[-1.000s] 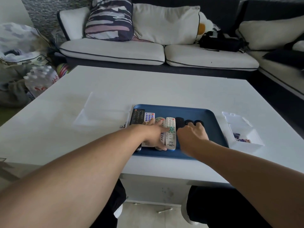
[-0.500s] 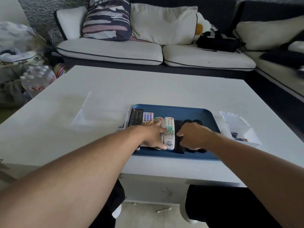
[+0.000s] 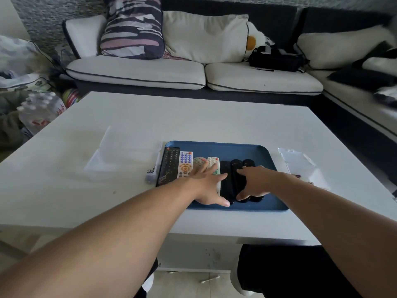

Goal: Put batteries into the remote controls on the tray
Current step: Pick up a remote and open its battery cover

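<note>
- Tray (image 3: 247, 148): on the tabletop (image 3: 193, 121), near its front edge.
- Remote controls (image 3: 185, 163): side by side in the tray, filling its left and middle parts.
- Lidded box (image 3: 300, 164): on the tabletop, right of the tray.
- Clear container (image 3: 122, 158): on the tabletop, left of the tray.
- Sofa (image 3: 193, 76): behind the tabletop's far edge.

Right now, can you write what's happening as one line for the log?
stage: start | left hand: spread flat on pale remotes | right hand: open on black remotes | tray: seven remotes | batteries: none held
</note>
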